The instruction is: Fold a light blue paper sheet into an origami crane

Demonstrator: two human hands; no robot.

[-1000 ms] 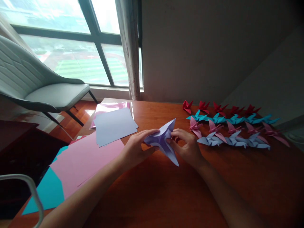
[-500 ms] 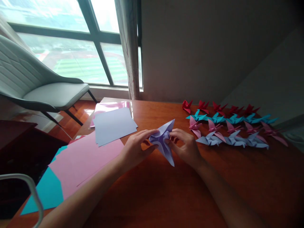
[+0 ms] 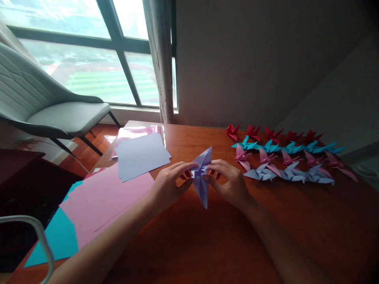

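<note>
Between my hands, above the wooden table (image 3: 207, 244), is a pale lavender origami crane (image 3: 202, 189), one long pointed wing reaching away from me and the other toward me. My left hand (image 3: 170, 180) pinches its left side between thumb and fingers. On the opposite side my right hand (image 3: 229, 179) grips it the same way, thumb below and fingers curled above. Folds in the crane's middle are partly covered by my fingertips.
Rows of folded cranes stand at right: red (image 3: 272, 135), turquoise (image 3: 270, 146), pink (image 3: 268, 159) and lavender (image 3: 291, 173). Lavender sheets (image 3: 143, 156), pink sheets (image 3: 109, 197) and turquoise paper (image 3: 55, 242) lie at left. A grey chair (image 3: 69, 116) stands beyond the table by the window.
The crane has turned between my hands, its two wings now lining up more nearly straight. Its middle looks narrower, and my hands have come slightly closer together.
</note>
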